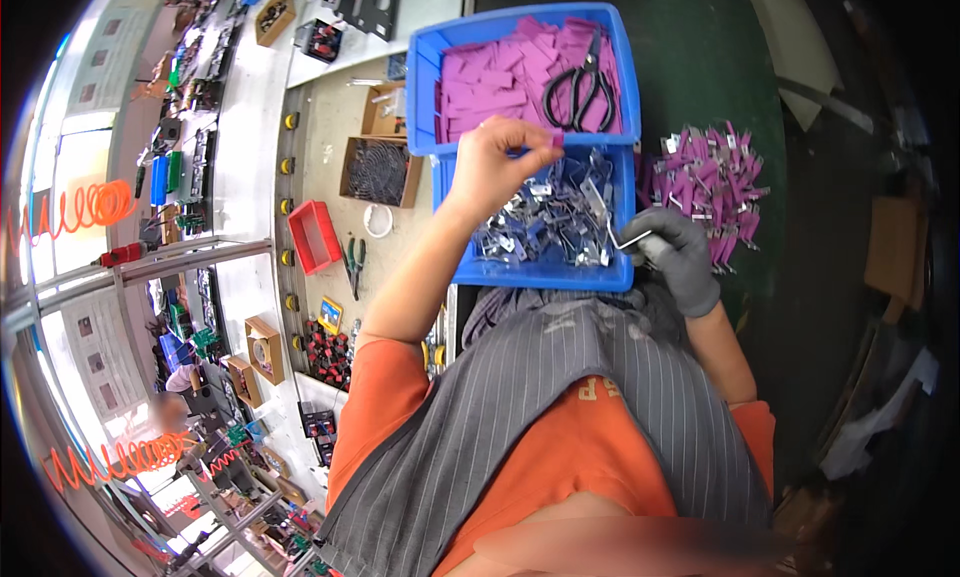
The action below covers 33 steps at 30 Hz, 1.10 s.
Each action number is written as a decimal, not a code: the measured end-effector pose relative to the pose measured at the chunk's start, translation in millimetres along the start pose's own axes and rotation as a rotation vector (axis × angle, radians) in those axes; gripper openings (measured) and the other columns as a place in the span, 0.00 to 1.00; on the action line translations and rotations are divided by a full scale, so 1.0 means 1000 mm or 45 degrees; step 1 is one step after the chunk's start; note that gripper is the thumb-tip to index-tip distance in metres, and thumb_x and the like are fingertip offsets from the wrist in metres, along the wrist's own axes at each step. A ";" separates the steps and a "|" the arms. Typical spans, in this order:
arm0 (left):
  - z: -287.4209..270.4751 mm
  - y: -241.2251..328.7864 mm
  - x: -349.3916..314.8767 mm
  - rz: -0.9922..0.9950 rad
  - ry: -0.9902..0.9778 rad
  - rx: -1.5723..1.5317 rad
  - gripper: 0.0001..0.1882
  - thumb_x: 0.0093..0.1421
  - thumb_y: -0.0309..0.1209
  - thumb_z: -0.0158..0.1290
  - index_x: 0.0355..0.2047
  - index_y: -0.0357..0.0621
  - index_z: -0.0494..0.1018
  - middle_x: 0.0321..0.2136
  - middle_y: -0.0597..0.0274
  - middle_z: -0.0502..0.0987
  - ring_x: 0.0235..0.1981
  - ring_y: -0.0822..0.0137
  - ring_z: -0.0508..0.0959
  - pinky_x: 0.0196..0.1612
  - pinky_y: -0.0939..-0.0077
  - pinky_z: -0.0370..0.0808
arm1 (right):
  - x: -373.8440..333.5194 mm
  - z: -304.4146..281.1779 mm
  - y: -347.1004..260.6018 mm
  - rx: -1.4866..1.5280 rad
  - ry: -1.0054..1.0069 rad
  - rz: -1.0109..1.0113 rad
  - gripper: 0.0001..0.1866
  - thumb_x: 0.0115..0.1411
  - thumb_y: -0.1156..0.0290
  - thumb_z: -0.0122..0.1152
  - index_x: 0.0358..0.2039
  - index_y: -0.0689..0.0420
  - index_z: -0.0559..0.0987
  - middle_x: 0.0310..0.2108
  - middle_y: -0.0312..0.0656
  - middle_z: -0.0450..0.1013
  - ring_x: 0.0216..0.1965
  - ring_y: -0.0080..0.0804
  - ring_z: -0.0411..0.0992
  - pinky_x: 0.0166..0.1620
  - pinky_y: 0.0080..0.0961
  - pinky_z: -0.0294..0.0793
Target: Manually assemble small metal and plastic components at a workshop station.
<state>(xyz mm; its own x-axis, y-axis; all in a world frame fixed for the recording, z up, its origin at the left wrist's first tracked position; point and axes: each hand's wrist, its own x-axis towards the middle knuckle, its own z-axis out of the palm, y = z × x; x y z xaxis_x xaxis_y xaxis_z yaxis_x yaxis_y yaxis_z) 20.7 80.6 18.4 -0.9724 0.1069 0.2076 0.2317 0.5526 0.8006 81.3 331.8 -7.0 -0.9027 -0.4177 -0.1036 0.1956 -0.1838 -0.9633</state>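
Note:
Between thumb and forefinger of my bare left hand [492,165] is a small purple strip [557,139], held over the seam between two blue bins. My right hand [685,262], in a grey glove, grips a thin bent metal bracket [630,242] at the right edge of the near bin. Loose metal brackets [530,222] fill that near blue bin [545,275]. Purple strips [490,82] lie in the far blue bin [424,77], with black-handled scissors [580,92] on top of them. Right of the bins is a heap of brackets with purple strips on them [715,187].
Left of the bins is a workbench with a box of dark parts [378,172], a red tray [315,237], green-handled pliers [354,267] and a white tape ring [378,220]. Orange coiled hoses [105,205] hang at far left. Another person [170,407] is at the lower left.

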 end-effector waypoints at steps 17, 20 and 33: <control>0.017 0.016 -0.054 0.418 -0.322 0.302 0.10 0.50 0.34 0.58 0.33 0.48 0.75 0.30 0.63 0.76 0.29 0.63 0.77 0.30 0.71 0.75 | -0.012 0.002 -0.046 -0.159 -0.146 0.146 0.09 0.50 0.79 0.48 0.28 0.63 0.77 0.26 0.38 0.75 0.25 0.18 0.71 0.29 0.15 0.69; 0.019 0.014 -0.055 0.455 -0.407 0.276 0.12 0.50 0.35 0.57 0.35 0.48 0.75 0.31 0.62 0.76 0.32 0.61 0.77 0.32 0.69 0.75 | -0.006 -0.010 -0.040 -0.004 -0.173 0.410 0.10 0.55 0.73 0.46 0.31 0.60 0.77 0.26 0.35 0.74 0.22 0.12 0.66 0.25 0.09 0.63; 0.029 0.016 -0.069 0.198 -0.631 0.336 0.12 0.49 0.35 0.58 0.34 0.48 0.73 0.29 0.60 0.75 0.27 0.59 0.76 0.28 0.68 0.74 | 0.015 0.012 0.020 0.038 -0.089 0.372 0.12 0.57 0.71 0.50 0.39 0.60 0.76 0.26 0.32 0.72 0.24 0.15 0.67 0.25 0.12 0.65</control>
<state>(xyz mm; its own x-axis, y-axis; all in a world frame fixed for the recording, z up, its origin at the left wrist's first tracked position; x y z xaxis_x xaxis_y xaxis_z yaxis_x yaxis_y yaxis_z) 91.0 106.2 0.3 -0.8398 0.5422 -0.0274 0.4195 0.6801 0.6012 76.2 311.3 -24.7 -0.7780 -0.5168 -0.3574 0.4556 -0.0723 -0.8872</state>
